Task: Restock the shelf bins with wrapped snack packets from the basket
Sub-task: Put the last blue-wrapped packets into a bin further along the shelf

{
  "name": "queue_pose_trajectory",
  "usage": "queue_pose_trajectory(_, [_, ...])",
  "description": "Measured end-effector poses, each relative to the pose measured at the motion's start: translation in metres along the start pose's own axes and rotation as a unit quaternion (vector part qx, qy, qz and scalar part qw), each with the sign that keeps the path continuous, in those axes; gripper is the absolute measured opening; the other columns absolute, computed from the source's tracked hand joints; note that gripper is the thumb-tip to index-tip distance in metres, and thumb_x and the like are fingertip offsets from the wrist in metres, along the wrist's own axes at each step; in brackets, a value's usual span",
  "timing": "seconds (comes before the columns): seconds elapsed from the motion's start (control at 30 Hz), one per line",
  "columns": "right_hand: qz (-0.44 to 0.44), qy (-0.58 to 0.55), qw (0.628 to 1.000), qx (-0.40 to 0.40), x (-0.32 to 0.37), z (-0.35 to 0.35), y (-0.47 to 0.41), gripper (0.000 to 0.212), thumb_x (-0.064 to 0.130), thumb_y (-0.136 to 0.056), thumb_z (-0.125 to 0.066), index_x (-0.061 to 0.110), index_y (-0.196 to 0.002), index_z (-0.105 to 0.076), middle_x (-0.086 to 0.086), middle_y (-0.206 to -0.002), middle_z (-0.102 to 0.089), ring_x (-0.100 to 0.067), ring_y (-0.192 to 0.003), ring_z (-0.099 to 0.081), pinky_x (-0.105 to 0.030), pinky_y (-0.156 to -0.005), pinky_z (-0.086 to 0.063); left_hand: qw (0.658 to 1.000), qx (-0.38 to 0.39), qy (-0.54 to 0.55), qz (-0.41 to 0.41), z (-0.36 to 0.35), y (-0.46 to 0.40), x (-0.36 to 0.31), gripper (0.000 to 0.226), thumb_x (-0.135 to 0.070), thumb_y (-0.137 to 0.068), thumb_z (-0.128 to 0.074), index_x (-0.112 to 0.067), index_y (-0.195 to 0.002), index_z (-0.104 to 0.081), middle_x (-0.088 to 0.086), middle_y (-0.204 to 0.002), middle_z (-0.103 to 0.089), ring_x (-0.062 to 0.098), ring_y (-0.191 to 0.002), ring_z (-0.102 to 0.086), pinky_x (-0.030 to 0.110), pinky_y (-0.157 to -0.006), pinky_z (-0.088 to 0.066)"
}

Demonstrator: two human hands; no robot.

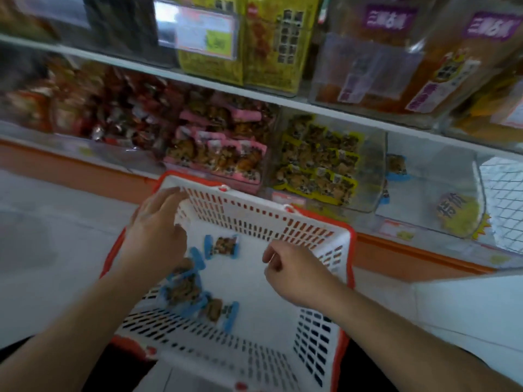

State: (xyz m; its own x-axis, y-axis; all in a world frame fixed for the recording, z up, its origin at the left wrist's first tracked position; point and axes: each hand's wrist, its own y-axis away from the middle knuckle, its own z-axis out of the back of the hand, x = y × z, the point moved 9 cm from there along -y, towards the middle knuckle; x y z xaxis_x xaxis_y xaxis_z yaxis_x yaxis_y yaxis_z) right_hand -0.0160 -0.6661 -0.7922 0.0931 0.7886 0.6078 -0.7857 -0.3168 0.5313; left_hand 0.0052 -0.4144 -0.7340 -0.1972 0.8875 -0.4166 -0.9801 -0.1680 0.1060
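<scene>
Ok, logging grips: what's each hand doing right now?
Left hand: open, fingers at the basket rim.
Right hand: fingers loosely curled, holding nothing visible.

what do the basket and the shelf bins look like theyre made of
The basket looks like moulded white plastic with a red rim: slotted walls, dull sheen. The shelf bins look like clear rigid plastic, perhaps acrylic: packets show through and the fronts glare.

Packets [195, 290] lie in basket [317, 236] before bins [379, 165].
</scene>
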Motion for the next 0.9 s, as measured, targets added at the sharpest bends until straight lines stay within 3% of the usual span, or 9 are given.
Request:
queue_pose_trajectory(0.1, [-0.02,0.066,0.995,0.068,0.01,-0.059,-0.045,0.041,0.027,-0.104,-0.054,0.023,-0.145,-0.051,-0.002,-0.135,-0.06,-0.02,-0.117,-0.06,-0.036,-0.096,-0.054,0.995,0.023,-0.059,0.075,0.006,-0.002,0.052,0.086,-0.008,-0.093,-0.057,-0.023,-0.165,-0.014,-0.003,-0.173,-0.012,0.022,-0.159,-0.009,0.049,-0.128,-0.015])
queue_pose_trajectory(0.2, [-0.018,0.111,0.989,0.092,0.022,-0.104,-0.092,0.07,0.026,-0.105,-0.052,0.018,-0.168,-0.022,-0.009,-0.168,-0.033,-0.03,-0.149,-0.04,-0.038,-0.117,-0.04,0.986,0.097,-0.017,0.134,-0.012,0.0,0.081,0.09,-0.014,-0.098,-0.053,-0.025,-0.166,0.005,-0.006,-0.174,0.002,0.028,-0.158,-0.01,0.05,-0.127,-0.019])
queue_pose_trajectory(0.33, [-0.02,0.176,0.98,0.092,0.023,-0.146,-0.142,0.083,0.016,-0.101,-0.056,0.024,-0.17,-0.011,-0.003,-0.177,-0.004,-0.037,-0.156,-0.022,-0.049,-0.125,-0.034,0.979,0.144,-0.01,0.144,-0.023,-0.001,0.083,0.108,-0.025,-0.094,-0.066,-0.022,-0.163,0.017,-0.002,-0.173,0.009,0.03,-0.158,-0.005,0.05,-0.128,-0.018])
queue_pose_trajectory(0.47, [-0.046,0.256,0.961,0.097,0.014,-0.178,-0.159,0.095,0.011,-0.098,-0.066,0.034,-0.169,-0.007,0.001,-0.176,0.01,-0.035,-0.16,-0.006,-0.051,-0.126,-0.031,0.979,0.142,0.003,0.148,-0.023,-0.005,0.087,0.1,-0.018,-0.093,-0.055,-0.021,-0.163,0.017,-0.004,-0.173,0.007,0.03,-0.157,-0.007,0.05,-0.127,-0.019])
queue_pose_trajectory(0.63, [-0.018,0.334,0.941,0.044,0.012,-0.177,-0.157,0.089,0.006,-0.089,-0.074,0.031,-0.161,-0.028,-0.006,-0.161,-0.026,-0.037,-0.143,-0.031,-0.047,-0.115,-0.042,0.983,0.083,0.032,0.16,-0.015,-0.011,0.083,0.092,-0.018,-0.09,-0.058,-0.017,-0.164,-0.002,0.002,-0.171,-0.007,0.031,-0.157,-0.01,0.054,-0.128,-0.015])
queue_pose_trajectory(0.73, [0.004,0.332,0.943,0.037,0.005,-0.168,-0.149,0.079,0.007,-0.093,-0.066,0.031,-0.16,-0.031,-0.005,-0.153,-0.039,-0.034,-0.134,-0.041,-0.046,-0.106,-0.049,0.992,-0.012,0.031,0.124,-0.001,-0.015,0.076,0.071,-0.012,-0.089,-0.062,-0.012,-0.154,-0.033,0.007,-0.168,-0.015,0.034,-0.155,-0.014,0.053,-0.125,-0.023])
queue_pose_trajectory(0.8, [-0.001,0.291,0.957,0.022,0.004,-0.154,-0.139,0.064,0.01,-0.099,-0.057,0.03,-0.156,-0.038,-0.004,-0.145,-0.052,-0.032,-0.128,-0.051,-0.044,-0.101,-0.052,0.994,-0.082,0.058,0.048,0.013,-0.015,0.059,0.054,-0.01,-0.092,-0.061,-0.014,-0.144,-0.046,0.004,-0.157,-0.033,0.027,-0.145,-0.034,0.039,-0.108,-0.046])
queue_pose_trajectory(0.87, [-0.043,0.194,0.98,-0.013,0.006,-0.129,-0.128,0.045,0.018,-0.104,-0.055,0.026,-0.147,-0.049,-0.004,-0.133,-0.062,-0.028,-0.121,-0.061,-0.041,-0.097,-0.054,0.991,-0.07,0.115,0.017,0.011,-0.015,0.048,0.037,-0.011,-0.097,-0.058,-0.017,-0.134,-0.057,-0.002,-0.136,-0.052,0.014,-0.12,-0.055,0.011,-0.079,-0.045])
queue_pose_trajectory(0.9, [-0.063,0.136,0.988,-0.031,0.009,-0.114,-0.121,0.036,0.022,-0.105,-0.057,0.024,-0.14,-0.054,-0.003,-0.127,-0.066,-0.024,-0.114,-0.065,-0.039,-0.095,-0.056,0.99,-0.031,0.135,0.028,0.0,-0.016,0.046,0.027,-0.013,-0.099,-0.057,-0.019,-0.125,-0.062,-0.004,-0.124,-0.059,0.011,-0.108,-0.061,0.008,-0.069,-0.043])
